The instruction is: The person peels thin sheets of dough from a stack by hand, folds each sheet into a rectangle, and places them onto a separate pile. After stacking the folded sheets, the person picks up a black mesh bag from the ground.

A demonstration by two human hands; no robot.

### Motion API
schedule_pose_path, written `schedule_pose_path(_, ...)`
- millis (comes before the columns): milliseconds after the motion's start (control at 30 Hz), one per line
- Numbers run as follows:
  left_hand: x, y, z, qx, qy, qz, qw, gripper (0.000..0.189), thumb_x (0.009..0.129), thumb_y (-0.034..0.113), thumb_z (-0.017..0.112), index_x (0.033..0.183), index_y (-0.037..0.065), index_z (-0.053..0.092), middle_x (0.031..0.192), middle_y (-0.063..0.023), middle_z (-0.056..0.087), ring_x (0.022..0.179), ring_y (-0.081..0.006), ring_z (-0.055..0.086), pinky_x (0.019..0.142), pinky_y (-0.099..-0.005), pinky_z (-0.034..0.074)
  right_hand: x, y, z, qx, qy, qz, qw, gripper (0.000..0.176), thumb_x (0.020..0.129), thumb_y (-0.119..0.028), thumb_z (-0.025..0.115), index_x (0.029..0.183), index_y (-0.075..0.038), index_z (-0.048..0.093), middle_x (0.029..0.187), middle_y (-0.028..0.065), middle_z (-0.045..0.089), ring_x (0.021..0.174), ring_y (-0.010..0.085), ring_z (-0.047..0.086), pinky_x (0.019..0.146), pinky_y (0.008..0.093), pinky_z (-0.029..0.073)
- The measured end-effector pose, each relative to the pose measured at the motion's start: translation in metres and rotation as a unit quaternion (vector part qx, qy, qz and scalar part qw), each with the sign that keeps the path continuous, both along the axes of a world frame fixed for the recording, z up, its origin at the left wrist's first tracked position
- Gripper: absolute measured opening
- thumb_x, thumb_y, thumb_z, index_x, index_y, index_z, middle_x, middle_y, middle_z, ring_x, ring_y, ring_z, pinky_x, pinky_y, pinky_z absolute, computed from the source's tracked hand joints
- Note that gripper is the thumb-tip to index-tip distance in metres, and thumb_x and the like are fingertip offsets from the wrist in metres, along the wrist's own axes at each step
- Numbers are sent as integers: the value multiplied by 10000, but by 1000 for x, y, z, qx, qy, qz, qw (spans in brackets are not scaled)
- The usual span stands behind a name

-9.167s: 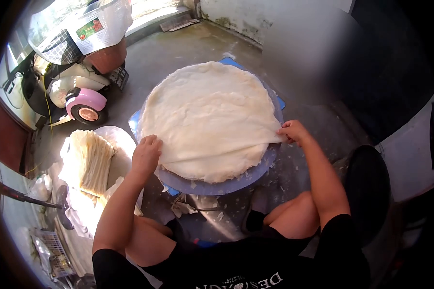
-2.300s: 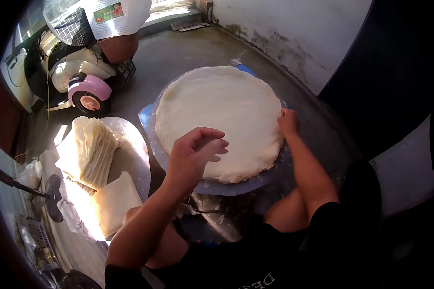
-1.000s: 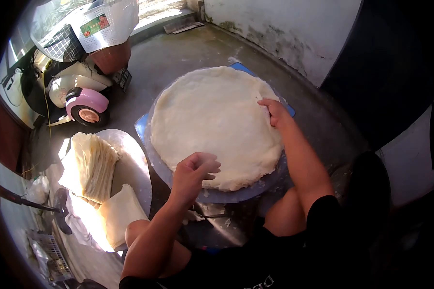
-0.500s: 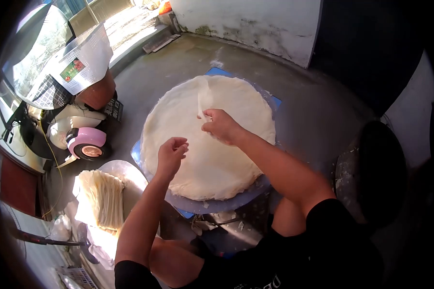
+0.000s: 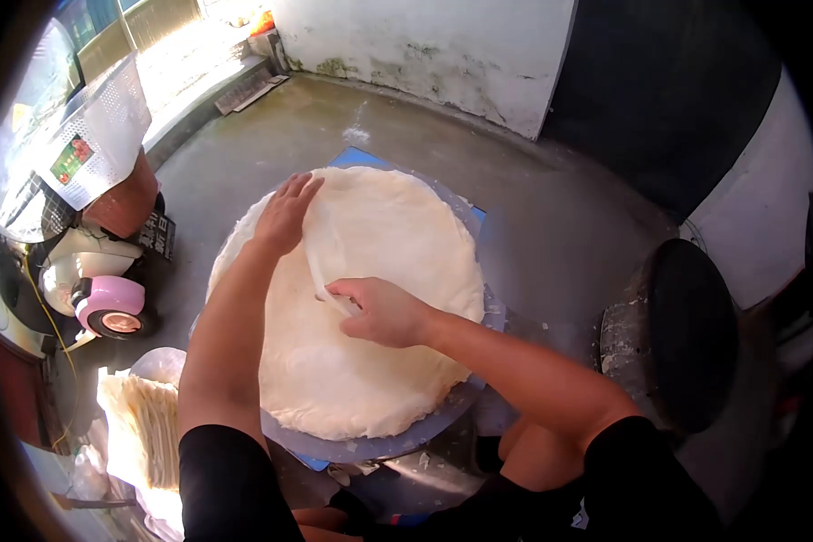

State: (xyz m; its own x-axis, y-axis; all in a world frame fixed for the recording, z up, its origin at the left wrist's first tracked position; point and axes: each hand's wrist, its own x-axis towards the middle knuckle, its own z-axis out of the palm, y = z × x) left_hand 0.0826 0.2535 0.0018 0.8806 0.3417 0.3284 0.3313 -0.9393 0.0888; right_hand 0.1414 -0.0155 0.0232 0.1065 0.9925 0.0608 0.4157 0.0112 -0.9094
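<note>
Quick note from beside the board: biggest change in the last half second is the left hand. It was hovering over the left part of the round pile of dough sheets; now it's reached out to the pile's far left rim, next to the far end of the lifted strip. Fingers are long and straight, not curled on anything — thumb is hidden, and I can't tell if the palm is pressing down.

Right hand is closed, thumb and forefinger pinching the edge of the top sheet near the middle of the pile. A second ago that hand was over at the pile's right edge, so the pinch has come across to the centre, and a bit closer to the person since the last half second.

What it means, as I read it: the sheet is partly loose, with a raised fold running from the pinch up toward the far rim, and both hands are now working along that fold rather than just one. Looks like a good share still lies flat.

Pile sits roughly centred on the board, the board's near edge showing bare below it. Folded stack is off past the board's left edge — neither hand on it.
</note>
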Motion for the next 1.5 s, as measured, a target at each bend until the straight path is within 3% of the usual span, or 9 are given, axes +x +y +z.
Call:
schedule_pose_path(300,-60,24,30,32,32,-71,996,220,763,39,699,970,63,630,993,-105,683,1132,-296,609,1177,-470,326,49,-12,13,-57,29,-39,997,656,746,-136,746,1352,23,548,1097,136,691,955,180,655,850,298,509)
schedule_pose_path(367,-84,14,46,58,67,-40,995,163,764,53,695,873,62,574,835,-104,666,924,-310,648,1133,-475,381,60,-16,-1,-17,-176,-70,982,699,710,-190,794,1323,34,546,1089,166,687,910,245,660,843,328,516)
schedule_pose_path(467,-121,-14,58,77,19,-50,996,155,768,64,686,818,64,540,719,-113,619,810,-330,644,1055,-468,460,62,-28,-7,-127,-235,-109,958,578,674,-221,821,1162,24,633,995,196,695,869,299,661,810,364,520)
schedule_pose_path(600,-172,-74,81,120,8,-48,992,158,760,74,682,796,65,528,702,-128,602,765,-344,635,851,-444,529,65,-36,2,-223,-240,-38,944,262,697,-183,781,859,1,689,745,180,647,746,286,651,688,371,502)
schedule_pose_path(767,-227,-143,106,64,4,-4,998,165,715,72,686,789,63,539,694,-118,602,711,-337,619,663,-440,488,46,-73,27,-80,-151,-46,984,216,756,-173,738,847,8,660,721,116,636,678,194,596,638,333,463)
schedule_pose_path(1067,-303,-243,198,-54,42,70,995,217,689,102,721,832,30,574,696,-148,592,694,-362,609,630,-409,490,1,-136,103,-65,-70,69,993,153,843,-117,727,889,13,659,733,55,683,698,106,631,650,295,478)
schedule_pose_path(1200,-322,-266,243,-154,-4,44,987,181,698,34,722,850,-19,640,682,-78,555,636,-153,534,651,-313,481,-16,-153,132,-43,12,123,991,126,864,-89,724,872,18,660,733,44,695,691,75,632,647,260,474)
schedule_pose_path(1333,-360,-262,266,-135,-68,27,988,307,656,-18,793,930,-11,656,882,-65,670,822,-143,631,758,-308,496,-25,-155,165,2,66,145,987,85,874,-63,712,889,12,673,739,26,700,683,59,627,639,244,472)
schedule_pose_path(1500,-353,-275,324,-235,-71,134,960,373,640,77,728,984,-50,663,865,-29,657,816,-93,588,764,-253,466,-29,-143,204,16,63,148,987,98,882,-78,714,902,12,679,771,40,706,688,77,645,636,239,490)
